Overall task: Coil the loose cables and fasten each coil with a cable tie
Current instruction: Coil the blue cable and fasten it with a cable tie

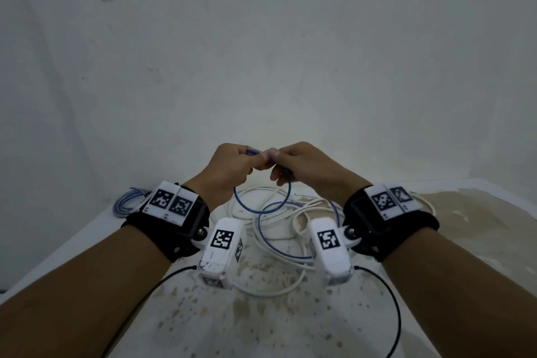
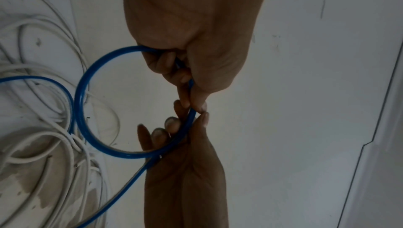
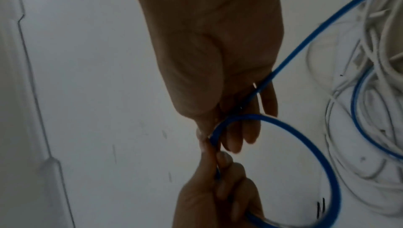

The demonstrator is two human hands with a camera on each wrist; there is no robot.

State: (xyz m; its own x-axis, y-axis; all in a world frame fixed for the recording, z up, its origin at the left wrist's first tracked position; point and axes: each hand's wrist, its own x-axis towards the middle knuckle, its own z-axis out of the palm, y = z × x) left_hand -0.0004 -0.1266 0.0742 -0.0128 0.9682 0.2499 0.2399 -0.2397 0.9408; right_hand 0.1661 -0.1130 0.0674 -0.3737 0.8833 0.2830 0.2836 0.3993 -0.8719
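Observation:
A thin blue cable (image 1: 263, 211) hangs in one round loop below my two hands, which meet in the air above the table. My left hand (image 1: 252, 162) grips the top of the loop, with fingers curled round the blue cable (image 2: 81, 93) and thumb and forefinger pinching it. My right hand (image 1: 275, 156) pinches the same cable right beside the left fingertips (image 2: 202, 106). The rest of the blue cable (image 3: 305, 38) trails down from the right palm into loose white cables (image 1: 293, 229) on the table. No cable tie shows in any view.
A small blue and white coiled bundle (image 1: 128, 200) lies at the table's far left edge. The stained white table (image 1: 261, 328) stands against a plain wall (image 1: 261, 52). Black leads (image 1: 395, 308) run back from the wrist cameras.

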